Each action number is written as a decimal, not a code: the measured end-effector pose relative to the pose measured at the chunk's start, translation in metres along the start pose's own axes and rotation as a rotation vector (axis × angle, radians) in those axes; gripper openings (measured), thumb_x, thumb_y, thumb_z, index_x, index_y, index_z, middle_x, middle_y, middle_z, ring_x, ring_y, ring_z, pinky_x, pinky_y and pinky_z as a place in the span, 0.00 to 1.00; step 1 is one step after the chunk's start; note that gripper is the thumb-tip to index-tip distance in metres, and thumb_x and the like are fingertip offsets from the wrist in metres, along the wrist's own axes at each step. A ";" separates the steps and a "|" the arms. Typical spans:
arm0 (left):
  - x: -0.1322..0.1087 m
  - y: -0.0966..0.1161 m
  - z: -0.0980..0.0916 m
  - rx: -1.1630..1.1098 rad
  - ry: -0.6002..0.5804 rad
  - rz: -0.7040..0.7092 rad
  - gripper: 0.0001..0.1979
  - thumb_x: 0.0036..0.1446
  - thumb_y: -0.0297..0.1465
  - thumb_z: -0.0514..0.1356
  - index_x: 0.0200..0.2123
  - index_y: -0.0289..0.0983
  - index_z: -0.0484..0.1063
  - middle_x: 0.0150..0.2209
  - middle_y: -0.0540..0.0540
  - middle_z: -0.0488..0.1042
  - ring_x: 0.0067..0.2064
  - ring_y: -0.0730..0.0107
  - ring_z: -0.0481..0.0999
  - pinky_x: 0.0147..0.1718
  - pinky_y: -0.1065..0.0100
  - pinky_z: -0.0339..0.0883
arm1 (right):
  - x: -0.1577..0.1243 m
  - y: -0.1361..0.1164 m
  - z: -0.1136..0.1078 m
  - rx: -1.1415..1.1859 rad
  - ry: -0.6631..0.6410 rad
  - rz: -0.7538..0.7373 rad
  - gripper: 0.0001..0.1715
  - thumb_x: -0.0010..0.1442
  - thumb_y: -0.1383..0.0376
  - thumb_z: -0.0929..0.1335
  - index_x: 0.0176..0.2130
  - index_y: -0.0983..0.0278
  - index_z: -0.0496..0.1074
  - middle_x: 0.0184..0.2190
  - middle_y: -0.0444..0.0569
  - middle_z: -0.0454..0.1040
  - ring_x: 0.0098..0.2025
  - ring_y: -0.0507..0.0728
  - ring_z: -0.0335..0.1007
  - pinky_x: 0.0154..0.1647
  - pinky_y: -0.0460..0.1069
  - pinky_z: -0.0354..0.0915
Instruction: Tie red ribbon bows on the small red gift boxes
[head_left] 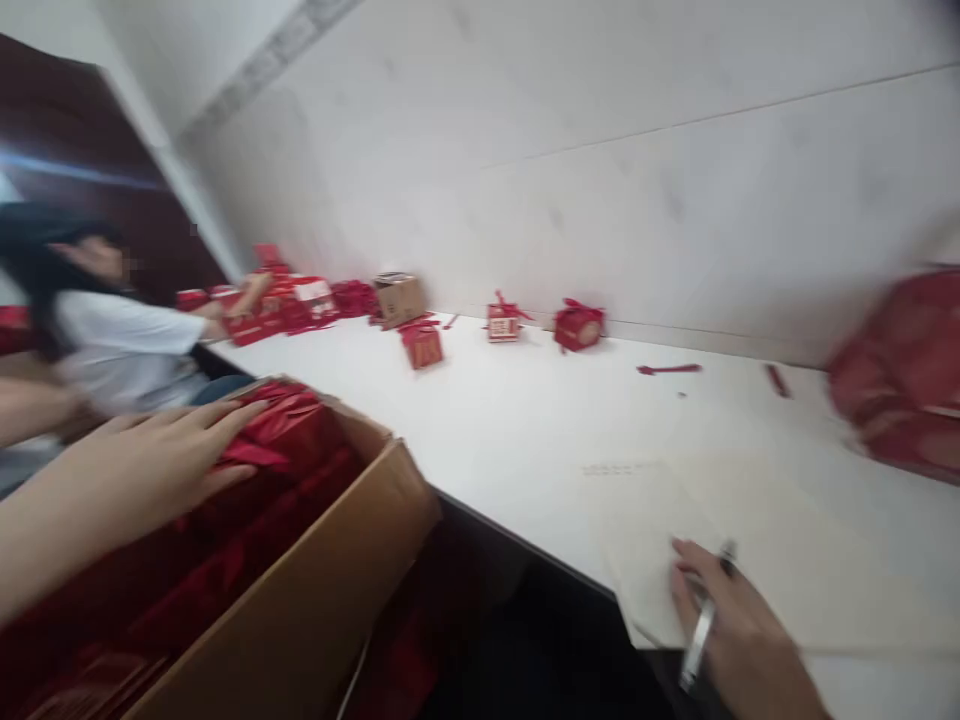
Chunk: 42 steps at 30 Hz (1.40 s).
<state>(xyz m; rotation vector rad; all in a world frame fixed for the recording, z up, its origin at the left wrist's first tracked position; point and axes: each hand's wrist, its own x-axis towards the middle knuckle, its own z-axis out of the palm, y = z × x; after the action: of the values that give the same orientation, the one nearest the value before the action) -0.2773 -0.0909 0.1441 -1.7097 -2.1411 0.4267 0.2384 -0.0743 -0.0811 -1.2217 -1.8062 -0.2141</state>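
My left hand (pixel 161 455) reaches over a cardboard carton (pixel 300 590) at the left, its fingers stretched out. The fingertips lie on or just above red gift boxes (pixel 292 420) with ribbon, packed in the carton; contact is hard to judge. At the lower right my right hand (pixel 742 625) is closed around a silver-and-black pen (pixel 699 640). That hand rests by a large pale sheet of paper (pixel 750 520) on the white table. A few small lines of print or writing show at the sheet's upper left, too blurred to read.
Small red gift boxes (pixel 577 325) stand along the wall, with a little brown carton (pixel 400 298) farther left. Ribbon scraps (pixel 670 369) lie on the table (pixel 510 430). A red bag-like object (pixel 907 370) sits at right. A co-worker (pixel 127 335) handles red boxes at far left.
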 end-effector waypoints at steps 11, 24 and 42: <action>0.088 0.345 -0.088 -0.217 0.078 1.229 0.15 0.55 0.36 0.54 0.45 0.39 0.70 0.43 0.40 0.74 0.44 0.54 0.73 0.44 0.55 0.62 | 0.023 -0.026 0.005 -0.213 -0.133 0.307 0.12 0.61 0.70 0.59 0.44 0.66 0.65 0.34 0.53 0.72 0.38 0.61 0.71 0.38 0.55 0.70; 0.128 0.466 -0.037 -0.914 -0.002 1.205 0.17 0.60 0.33 0.46 0.46 0.35 0.69 0.44 0.43 0.71 0.43 0.69 0.71 0.43 0.69 0.65 | 0.067 -0.006 -0.030 0.366 -0.055 0.642 0.18 0.65 0.53 0.56 0.47 0.62 0.60 0.36 0.51 0.73 0.38 0.56 0.71 0.39 0.52 0.69; 0.131 0.449 -0.020 -0.886 -0.001 1.480 0.26 0.52 0.43 0.59 0.53 0.42 0.64 0.53 0.45 0.65 0.55 0.58 0.61 0.53 0.59 0.50 | 0.116 0.058 0.029 0.482 -0.062 0.933 0.20 0.53 0.59 0.69 0.21 0.63 0.56 0.14 0.38 0.63 0.16 0.47 0.57 0.16 0.42 0.54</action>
<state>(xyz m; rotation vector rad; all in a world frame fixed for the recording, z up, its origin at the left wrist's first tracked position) 0.0946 0.1352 -0.0288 -3.5189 -0.5790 -0.2857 0.2577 0.0463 -0.0284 -1.5599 -1.0676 0.7463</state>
